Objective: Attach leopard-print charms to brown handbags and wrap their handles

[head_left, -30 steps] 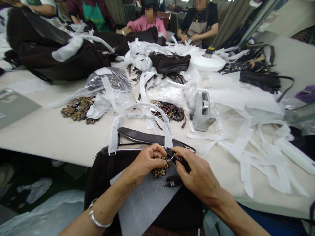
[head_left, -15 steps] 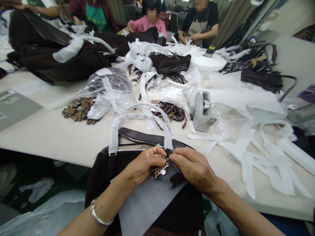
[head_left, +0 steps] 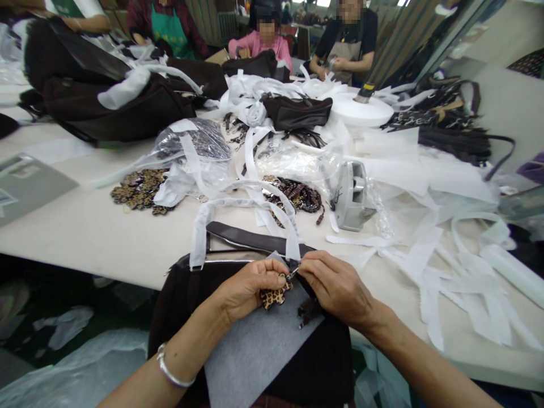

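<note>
Head view: the clasp (head_left: pixel 293 273) slants up rightward from the spotted charm (head_left: pixel 274 296).

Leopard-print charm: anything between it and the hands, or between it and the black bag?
Nothing visible stands between the leopard-print charm and the left hand pinching it. The right hand is at the metal clip beside it. Between charm and black bag lies a pale sheet.

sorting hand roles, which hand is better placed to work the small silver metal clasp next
Probably the right hand: its grip is at that clasp, while the left hand pinches the lobed tan leopard-print charm.
</note>
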Tool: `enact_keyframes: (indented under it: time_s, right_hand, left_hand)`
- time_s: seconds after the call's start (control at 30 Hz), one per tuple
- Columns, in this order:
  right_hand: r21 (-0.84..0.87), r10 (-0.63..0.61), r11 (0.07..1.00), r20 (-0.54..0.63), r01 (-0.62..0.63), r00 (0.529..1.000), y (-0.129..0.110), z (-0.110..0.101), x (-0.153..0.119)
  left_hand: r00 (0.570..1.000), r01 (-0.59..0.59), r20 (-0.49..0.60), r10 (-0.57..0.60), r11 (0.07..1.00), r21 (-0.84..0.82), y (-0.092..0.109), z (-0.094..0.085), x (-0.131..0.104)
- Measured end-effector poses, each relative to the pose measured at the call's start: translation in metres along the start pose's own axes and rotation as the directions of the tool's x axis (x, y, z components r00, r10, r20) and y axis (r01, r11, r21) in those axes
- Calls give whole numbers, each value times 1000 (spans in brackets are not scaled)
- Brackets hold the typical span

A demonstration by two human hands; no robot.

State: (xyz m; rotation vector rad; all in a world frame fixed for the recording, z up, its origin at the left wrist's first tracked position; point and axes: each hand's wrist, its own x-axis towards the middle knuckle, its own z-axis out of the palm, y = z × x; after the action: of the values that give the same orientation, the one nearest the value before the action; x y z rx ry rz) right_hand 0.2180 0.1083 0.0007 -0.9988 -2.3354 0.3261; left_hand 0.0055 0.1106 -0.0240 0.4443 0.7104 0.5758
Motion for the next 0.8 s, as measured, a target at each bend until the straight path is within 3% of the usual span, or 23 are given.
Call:
enact_keyframes:
  time_s: [0.1, 0.4, 0.6, 0.8]
  right_hand:
    - [36, 18, 999, 19, -19, 1000, 2, 1, -1]
    - [-145, -183, 973, -20, 178, 983, 6, -2, -2]
    - [-238, -254, 940, -16, 244, 967, 13, -1, 2]
    - [-220, -147, 964, 44, 153, 988, 16, 6, 8]
  left_hand:
    - [1000, 4, -19, -4, 1000, -9, 0, 0, 0]
    - [1000, 10, 2, -10, 1000, -2, -1, 0, -1]
    - [999, 43, -15, -44, 997, -69, 1, 0, 0]
    - [997, 69, -24, -72, 992, -108, 1, -1, 3]
